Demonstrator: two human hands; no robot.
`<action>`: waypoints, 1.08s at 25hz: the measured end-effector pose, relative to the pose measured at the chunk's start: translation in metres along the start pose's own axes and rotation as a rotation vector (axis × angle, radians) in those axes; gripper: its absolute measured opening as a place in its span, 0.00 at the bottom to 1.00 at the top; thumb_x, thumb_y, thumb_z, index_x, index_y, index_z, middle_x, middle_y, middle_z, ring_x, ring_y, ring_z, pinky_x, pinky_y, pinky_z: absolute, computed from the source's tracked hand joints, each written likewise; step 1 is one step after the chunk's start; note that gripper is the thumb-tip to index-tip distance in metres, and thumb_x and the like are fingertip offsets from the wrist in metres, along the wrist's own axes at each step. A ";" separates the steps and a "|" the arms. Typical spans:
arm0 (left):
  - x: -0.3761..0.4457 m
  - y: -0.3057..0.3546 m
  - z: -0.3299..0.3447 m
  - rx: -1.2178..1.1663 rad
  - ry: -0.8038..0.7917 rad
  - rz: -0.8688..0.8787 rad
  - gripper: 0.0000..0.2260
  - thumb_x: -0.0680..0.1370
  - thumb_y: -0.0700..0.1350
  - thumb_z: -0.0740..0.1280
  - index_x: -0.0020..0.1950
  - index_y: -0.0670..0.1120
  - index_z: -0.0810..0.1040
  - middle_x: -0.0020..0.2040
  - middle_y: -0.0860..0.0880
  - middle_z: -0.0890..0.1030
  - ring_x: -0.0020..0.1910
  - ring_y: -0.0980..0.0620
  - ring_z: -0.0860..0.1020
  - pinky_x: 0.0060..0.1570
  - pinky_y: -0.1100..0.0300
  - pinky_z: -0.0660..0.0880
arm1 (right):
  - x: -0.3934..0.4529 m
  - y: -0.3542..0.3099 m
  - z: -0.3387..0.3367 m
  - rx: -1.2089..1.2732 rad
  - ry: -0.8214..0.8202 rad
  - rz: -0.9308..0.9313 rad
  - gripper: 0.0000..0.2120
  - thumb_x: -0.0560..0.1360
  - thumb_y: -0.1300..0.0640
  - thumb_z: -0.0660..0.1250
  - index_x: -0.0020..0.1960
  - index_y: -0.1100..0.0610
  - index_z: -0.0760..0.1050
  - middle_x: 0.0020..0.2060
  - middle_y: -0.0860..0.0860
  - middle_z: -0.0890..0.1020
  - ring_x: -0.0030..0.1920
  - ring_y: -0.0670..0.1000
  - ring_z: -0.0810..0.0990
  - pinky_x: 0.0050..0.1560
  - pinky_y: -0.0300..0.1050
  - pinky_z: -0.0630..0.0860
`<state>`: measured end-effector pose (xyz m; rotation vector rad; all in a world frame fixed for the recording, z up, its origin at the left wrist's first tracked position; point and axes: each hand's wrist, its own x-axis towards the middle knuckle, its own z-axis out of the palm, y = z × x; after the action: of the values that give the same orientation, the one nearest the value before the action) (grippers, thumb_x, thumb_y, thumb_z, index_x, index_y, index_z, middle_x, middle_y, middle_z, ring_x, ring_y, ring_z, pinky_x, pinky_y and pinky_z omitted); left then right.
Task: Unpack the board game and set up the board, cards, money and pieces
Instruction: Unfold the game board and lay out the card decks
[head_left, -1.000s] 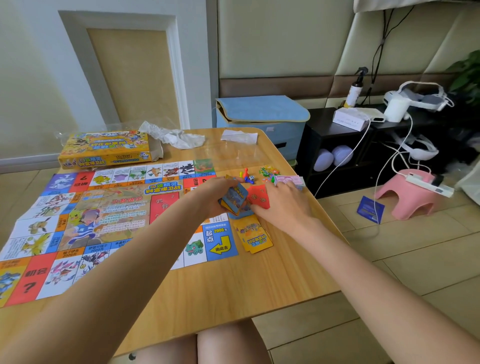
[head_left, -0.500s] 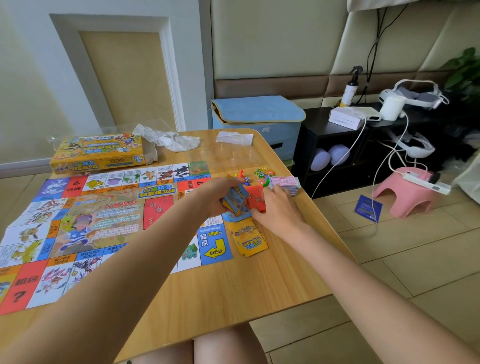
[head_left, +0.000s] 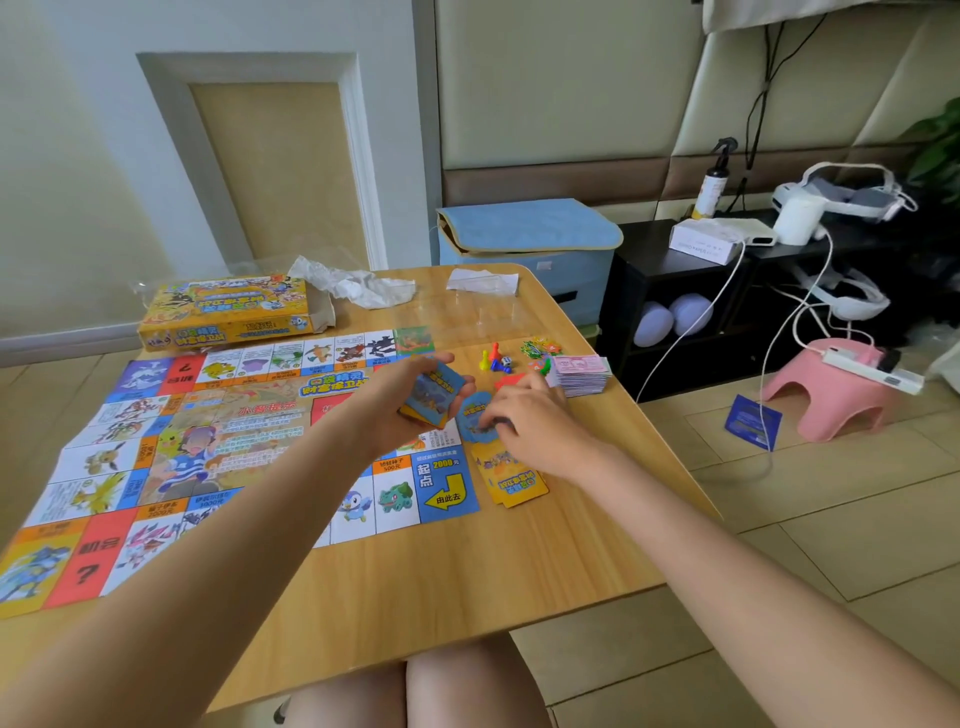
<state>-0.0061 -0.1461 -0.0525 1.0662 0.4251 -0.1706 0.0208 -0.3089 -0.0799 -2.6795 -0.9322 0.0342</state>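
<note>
Blue-backed cards (head_left: 435, 391) sit gripped in your left hand (head_left: 402, 400) near the surface's right edge, probably so your right hand (head_left: 530, 421), its fingers (head_left: 493, 422) curled and pinching a blue card (head_left: 472, 410), can sort them beside the board (head_left: 218, 447).

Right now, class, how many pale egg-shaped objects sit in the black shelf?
2, both in the lower compartment of the black shelf: left egg and right egg, side by side. Others may be hidden deeper inside.
</note>
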 end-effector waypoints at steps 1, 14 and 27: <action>-0.003 0.000 -0.002 -0.043 -0.021 -0.003 0.08 0.81 0.40 0.56 0.56 0.43 0.74 0.50 0.37 0.79 0.38 0.48 0.83 0.32 0.61 0.78 | 0.001 -0.001 0.003 -0.011 -0.015 0.008 0.15 0.79 0.60 0.55 0.57 0.52 0.79 0.59 0.47 0.76 0.65 0.53 0.61 0.60 0.48 0.58; -0.017 -0.003 -0.003 -0.002 -0.067 0.170 0.10 0.78 0.35 0.61 0.56 0.44 0.75 0.51 0.43 0.81 0.43 0.48 0.82 0.38 0.56 0.81 | 0.016 -0.016 -0.018 1.146 0.263 0.512 0.07 0.72 0.60 0.71 0.46 0.63 0.78 0.34 0.55 0.79 0.30 0.49 0.73 0.30 0.39 0.69; -0.008 -0.007 -0.022 0.102 0.130 0.121 0.06 0.78 0.35 0.63 0.46 0.46 0.73 0.45 0.44 0.80 0.41 0.48 0.79 0.39 0.53 0.77 | 0.021 -0.015 0.006 0.028 0.143 0.358 0.14 0.75 0.50 0.67 0.55 0.58 0.71 0.49 0.53 0.79 0.50 0.55 0.77 0.40 0.46 0.68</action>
<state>-0.0214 -0.1308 -0.0635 1.2041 0.4717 -0.0154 0.0278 -0.2827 -0.0799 -2.7441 -0.3998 -0.0656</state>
